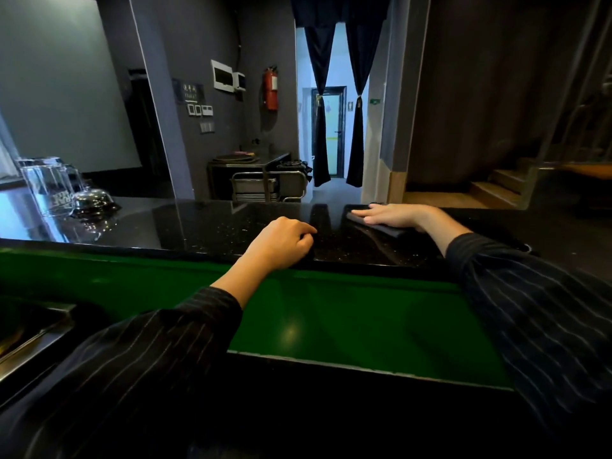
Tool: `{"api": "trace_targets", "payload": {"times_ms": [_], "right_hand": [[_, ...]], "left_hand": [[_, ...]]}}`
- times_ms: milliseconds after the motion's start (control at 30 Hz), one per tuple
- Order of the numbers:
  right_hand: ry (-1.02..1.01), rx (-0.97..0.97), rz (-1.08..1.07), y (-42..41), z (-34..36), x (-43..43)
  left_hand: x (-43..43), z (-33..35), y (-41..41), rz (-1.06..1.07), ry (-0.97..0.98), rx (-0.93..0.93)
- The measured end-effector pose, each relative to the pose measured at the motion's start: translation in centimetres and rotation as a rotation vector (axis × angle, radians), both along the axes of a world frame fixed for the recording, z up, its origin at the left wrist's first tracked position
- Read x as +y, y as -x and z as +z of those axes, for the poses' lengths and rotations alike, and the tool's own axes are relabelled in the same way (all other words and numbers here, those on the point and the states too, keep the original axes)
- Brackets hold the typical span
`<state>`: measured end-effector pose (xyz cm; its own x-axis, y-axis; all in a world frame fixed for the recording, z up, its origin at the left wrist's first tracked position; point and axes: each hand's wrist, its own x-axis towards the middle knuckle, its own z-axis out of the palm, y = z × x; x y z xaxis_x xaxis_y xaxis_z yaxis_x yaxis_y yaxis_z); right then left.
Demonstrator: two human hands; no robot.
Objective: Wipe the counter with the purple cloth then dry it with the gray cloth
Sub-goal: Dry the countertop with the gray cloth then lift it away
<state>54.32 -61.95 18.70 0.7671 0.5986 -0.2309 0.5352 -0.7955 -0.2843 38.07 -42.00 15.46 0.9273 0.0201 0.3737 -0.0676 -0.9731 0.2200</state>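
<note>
My right hand (390, 216) lies flat, fingers spread, pressing a dark cloth (381, 226) onto the black counter (205, 223) at about 1 o'clock. My left hand (284, 241) is loosely curled near 12, knuckles on the counter's near edge, gripping nothing I can see. Cloth colour is hard to call in this light: dark, flat, folded thin, mostly under my palm; purple or gray, I cannot tell. To do the step well, I judge: keep the palm flat, pressure even, overlap the strokes, and work toward the glasses (49, 183) and bell (92, 200) at 10 o'clock without bumping them. The counter is glossy and speckled, so streaks should show.
</note>
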Motion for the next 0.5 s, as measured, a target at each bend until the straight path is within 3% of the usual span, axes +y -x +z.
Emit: {"api": "trace_targets", "payload": {"times_ms": [167,333,500], "right_hand": [[0.100,-0.215,-0.301,0.4,-1.6,4.8],[0.082,-0.250,0.000,7.0,-2.0,9.9],[-0.042,-0.089,0.131,8.1,-0.9,2.7]], "left_hand": [[0.0,-0.2,-0.3,0.027,-0.024,-0.077],[0.0,-0.5,0.7,0.123,-0.024,-0.278],[3.3,-1.6,3.2,0.023,-0.218,-0.291]]}}
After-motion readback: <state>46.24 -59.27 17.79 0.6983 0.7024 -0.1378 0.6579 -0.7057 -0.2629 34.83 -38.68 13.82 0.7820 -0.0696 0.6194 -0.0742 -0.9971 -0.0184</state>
